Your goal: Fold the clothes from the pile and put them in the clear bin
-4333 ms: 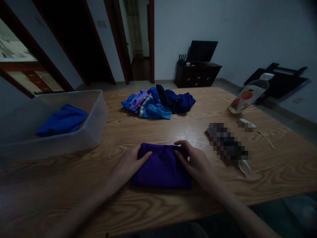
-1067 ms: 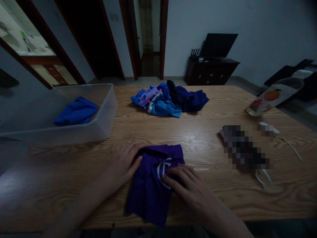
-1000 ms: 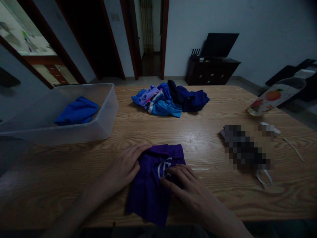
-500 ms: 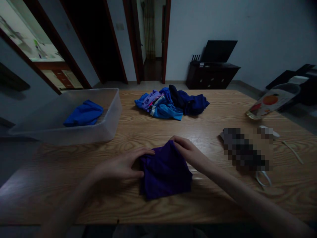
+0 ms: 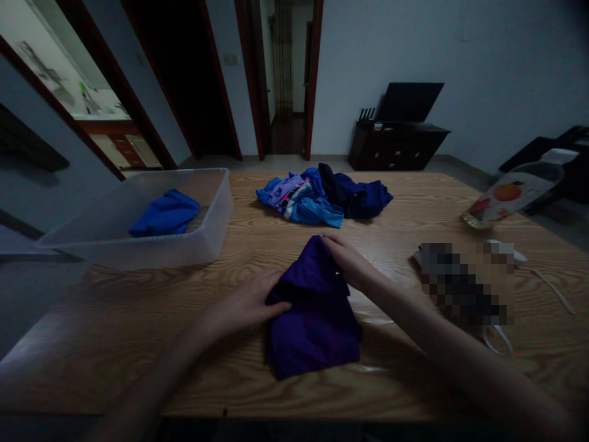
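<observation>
A dark purple garment (image 5: 317, 334) lies folded on the wooden table (image 5: 221, 368) in front of me, its upper part lifted off the surface. My right hand (image 5: 348, 263) pinches the top edge at the far right corner and holds it raised. On the near-left side, my left hand (image 5: 251, 301) grips the garment, thumb across its front and fingertips partly hidden behind the lifted fold. Further back lies a crumpled pile of clothes (image 5: 308, 199) in blue, lilac and navy. What kind of garment the purple one is, I cannot tell.
At the left stands a clear plastic bin (image 5: 216, 227) with a folded blue garment (image 5: 168, 212) inside. To the right are a blurred-out dark object (image 5: 460, 285), a white cord (image 5: 554, 291) and a large bottle (image 5: 510, 190) with a fruit label.
My right hand has lifted the garment's top edge higher and away from me. My left thumb has shifted onto the garment's front. The view has tilted slightly.
</observation>
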